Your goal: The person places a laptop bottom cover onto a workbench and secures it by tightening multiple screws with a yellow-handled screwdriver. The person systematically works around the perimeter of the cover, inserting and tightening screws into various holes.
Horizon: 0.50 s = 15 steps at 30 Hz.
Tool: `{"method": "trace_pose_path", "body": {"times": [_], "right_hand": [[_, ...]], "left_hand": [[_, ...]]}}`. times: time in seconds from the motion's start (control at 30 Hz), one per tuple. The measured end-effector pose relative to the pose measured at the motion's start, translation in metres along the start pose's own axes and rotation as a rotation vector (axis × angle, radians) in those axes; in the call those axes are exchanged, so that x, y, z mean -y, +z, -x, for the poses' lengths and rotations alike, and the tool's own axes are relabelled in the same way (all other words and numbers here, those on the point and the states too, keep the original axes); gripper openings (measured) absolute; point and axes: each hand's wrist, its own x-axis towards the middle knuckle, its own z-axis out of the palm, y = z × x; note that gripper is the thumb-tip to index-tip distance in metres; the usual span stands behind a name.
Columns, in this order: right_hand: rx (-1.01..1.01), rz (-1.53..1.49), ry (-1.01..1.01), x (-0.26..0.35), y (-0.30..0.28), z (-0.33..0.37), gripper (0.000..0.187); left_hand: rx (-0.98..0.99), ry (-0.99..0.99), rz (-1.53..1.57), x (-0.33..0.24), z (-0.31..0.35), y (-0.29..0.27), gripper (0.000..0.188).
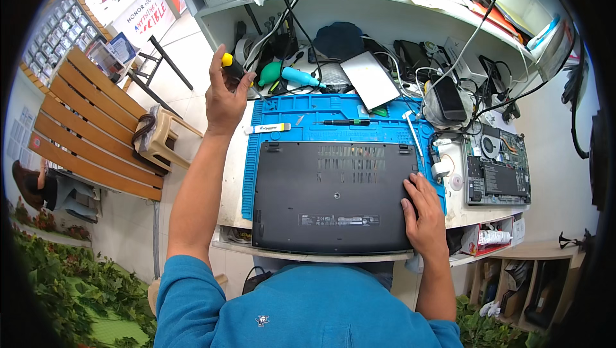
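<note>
— What does your left hand [224, 94] hide?
— Most of the screwdriver [230, 65]: you see only its yellow cap and some black handle; the tip is hidden.

— And by the laptop [330, 197]?
— Your right hand [423, 210] covers its right edge, and your shirt hides its near edge.

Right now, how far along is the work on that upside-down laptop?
Done: the dark laptop lies bottom-up on the blue mat, its base cover on. In hand: the left hand holds a yellow-handled screwdriver raised off the bench, while the right hand presses the laptop's right edge. Left: the cover looks unopened; whether its screws are out is too small to tell. A second screwdriver lies on the mat.
</note>
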Motion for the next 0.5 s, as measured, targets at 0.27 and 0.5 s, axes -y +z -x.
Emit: {"method": "trace_pose_path", "body": {"times": [0.27, 0.5], "right_hand": [[0.107, 0.036, -0.051, -0.003, -0.020, -0.033, 0.034], [0.067, 0.180, -0.095, -0.025, -0.010, -0.058, 0.029]], "left_hand": [[0.018, -0.049, 0.116, -0.037, -0.005, -0.003, 0.087], [0.086, -0.044, 0.400, -0.102, -0.002, 0.027, 0.089]]}}
